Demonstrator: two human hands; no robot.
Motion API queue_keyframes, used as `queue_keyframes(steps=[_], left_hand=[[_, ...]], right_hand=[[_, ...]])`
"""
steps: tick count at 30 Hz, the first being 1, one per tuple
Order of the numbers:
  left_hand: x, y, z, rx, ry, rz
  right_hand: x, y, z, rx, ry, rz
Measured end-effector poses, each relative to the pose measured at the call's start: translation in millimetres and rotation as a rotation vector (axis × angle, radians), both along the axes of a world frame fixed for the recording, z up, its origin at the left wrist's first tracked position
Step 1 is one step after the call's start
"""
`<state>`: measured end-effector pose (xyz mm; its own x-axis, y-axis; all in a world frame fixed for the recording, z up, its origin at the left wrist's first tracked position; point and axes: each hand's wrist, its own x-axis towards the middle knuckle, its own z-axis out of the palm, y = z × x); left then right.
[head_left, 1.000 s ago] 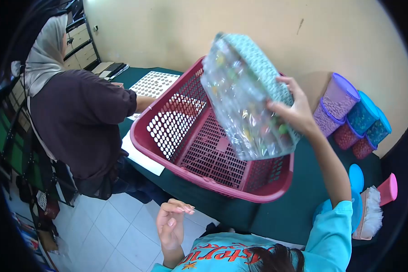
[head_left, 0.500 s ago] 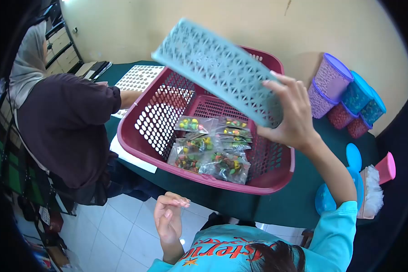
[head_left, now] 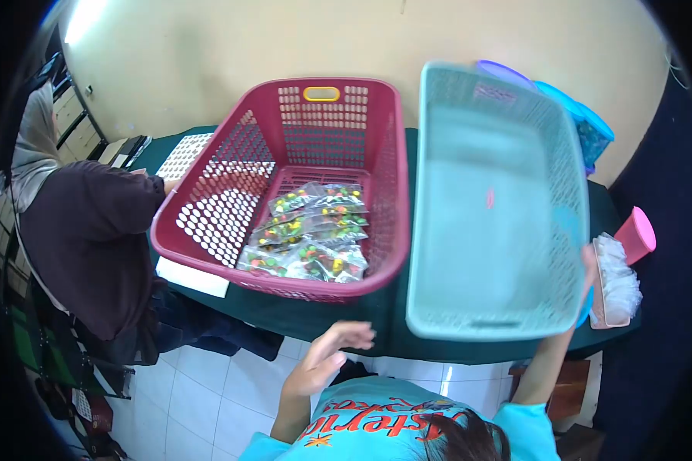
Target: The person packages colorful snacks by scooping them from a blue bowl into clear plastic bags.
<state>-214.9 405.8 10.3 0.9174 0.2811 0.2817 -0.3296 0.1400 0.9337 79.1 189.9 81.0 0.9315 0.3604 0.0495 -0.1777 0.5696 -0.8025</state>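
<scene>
My right hand [head_left: 589,278] grips the right rim of a light blue plastic basket [head_left: 500,207]. The basket is held up over the table with its empty inside facing me, and it hides most of that hand. My left hand [head_left: 332,352] hovers open and empty at the table's front edge, just below the red laundry basket [head_left: 207,223]. Several clear packets of coloured sweets [head_left: 311,238] lie in a heap on the red basket's floor.
A person in a dark top [head_left: 84,238] sits at the table's left end beside white sheets [head_left: 184,154]. The green-covered table [head_left: 323,315] also carries lidded tubs [head_left: 592,131] behind the blue basket, a pink cup [head_left: 634,234] and a tray of white wrappers [head_left: 615,280].
The packets have dropped out of the blue basket into the red one. My right hand has swung the blue basket right and turned it upright. My left hand has risen toward the table edge.
</scene>
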Motion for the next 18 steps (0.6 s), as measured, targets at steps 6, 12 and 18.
queue_keyframes(steps=[6, 12, 18], left_hand=[[36.5, -75.2, -42.3, 0.023, 0.307, 0.111], [37.2, -97.0, -140.5, -0.404, 0.444, 0.251], [71.7, -111.6, -159.7, -0.689, 0.404, 0.311]], right_hand=[[-44.7, -74.5, -117.5, -0.077, 0.357, 0.286], [-47.4, -91.7, -195.4, -0.242, 0.39, 0.44], [-41.8, -108.6, -211.3, -0.303, 0.196, 0.45]])
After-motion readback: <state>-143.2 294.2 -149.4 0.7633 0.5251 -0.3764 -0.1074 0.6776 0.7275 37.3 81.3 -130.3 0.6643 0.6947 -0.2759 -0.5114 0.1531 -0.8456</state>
